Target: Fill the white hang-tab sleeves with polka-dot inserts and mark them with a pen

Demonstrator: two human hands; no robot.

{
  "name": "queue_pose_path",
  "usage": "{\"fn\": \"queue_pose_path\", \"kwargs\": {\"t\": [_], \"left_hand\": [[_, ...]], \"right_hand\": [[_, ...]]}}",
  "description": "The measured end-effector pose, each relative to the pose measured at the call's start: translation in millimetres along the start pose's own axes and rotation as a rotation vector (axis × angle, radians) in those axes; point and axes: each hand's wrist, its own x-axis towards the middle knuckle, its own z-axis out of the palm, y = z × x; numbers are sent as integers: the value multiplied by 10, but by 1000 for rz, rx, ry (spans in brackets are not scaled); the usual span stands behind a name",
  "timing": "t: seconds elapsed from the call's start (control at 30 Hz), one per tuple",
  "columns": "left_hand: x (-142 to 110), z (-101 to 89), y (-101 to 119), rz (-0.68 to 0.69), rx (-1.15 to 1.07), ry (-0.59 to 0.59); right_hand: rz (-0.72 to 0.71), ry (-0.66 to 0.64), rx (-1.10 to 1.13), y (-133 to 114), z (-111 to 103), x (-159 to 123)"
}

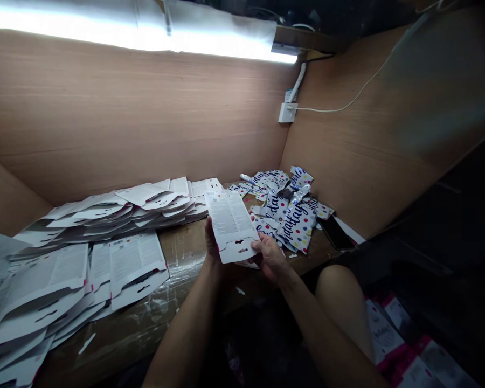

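A flat white cardboard packet [232,218] with small printed text and a hang-hole flap is held up over the bench's front edge. My left hand [212,240] grips its left side, the fingers mostly hidden behind it. At the lower right corner, my right hand [269,252] pinches the packet near the flap, thumb on top. Just beyond and to the right lies a heap of crumpled foil balloons [293,221], white with coloured dots and dark blue lettering. To the left, similar white packets [133,207] are piled in overlapping layers.
More packets [44,291] overlap at the front left of the tape-covered bench [181,253]. A dark phone [336,233] lies right of the balloons. Wooden panels [145,118] enclose the back and sides. Pink-and-white packages [388,328] lie low at the right. Paper scraps [87,343] are scattered about.
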Motion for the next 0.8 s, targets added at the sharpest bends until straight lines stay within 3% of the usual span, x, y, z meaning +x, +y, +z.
{"fn": "queue_pose_path", "kwargs": {"t": [0.13, 0.3, 0.4, 0.53, 0.63, 0.73, 0.8], "left_hand": [[3, -3, -60, -13, -36, -18], [97, -58, -174, -5, -43, 61], [198, -129, -212, 12, -75, 126], [289, -181, -207, 34, -131, 174], [311, -180, -213, 28, -152, 163], [311, -189, -239, 33, -131, 164], [304, -204, -250, 36, -111, 190]], "right_hand": [[-65, 78, -154, 21, -22, -26], [-258, 271, -629, 75, -149, 7], [-271, 262, -862, -76, -423, 14], [-376, 404, -1364, -348, -1000, 41], [-189, 392, -1725, -383, -1339, 103], [-123, 410, -1849, -353, -1483, 110], [-200, 488, -1827, -372, -1465, 27]]}}
